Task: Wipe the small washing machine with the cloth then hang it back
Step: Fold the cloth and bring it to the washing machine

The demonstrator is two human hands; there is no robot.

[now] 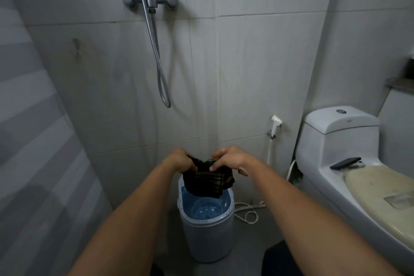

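Both hands are up in front of the person, closed on the top edge of a dark, faintly striped woven cloth: the left hand pinches one upper corner, the right hand grips the other, and the two are close together, so the cloth hangs bunched and folded between them. It dangles just above the open mouth of the small, round, grey-walled washing machine with a white rim and blue inner tub, which stands on the floor near the tiled far wall, left of the white ceramic toilet. The cloth is not yet on the machine, so I'd judge that wiping has either not begun or is between strokes. To do it well, the person should gather the cloth into a flat pad in one hand and steady the light tub with the other. Then wipe the rim around first, and afterwards the outer wall top to bottom. The loose white cord lies coiled on the floor just right of the machine, so it should be kept dry and unsnagged. No hook or rail for hanging the cloth is visible.
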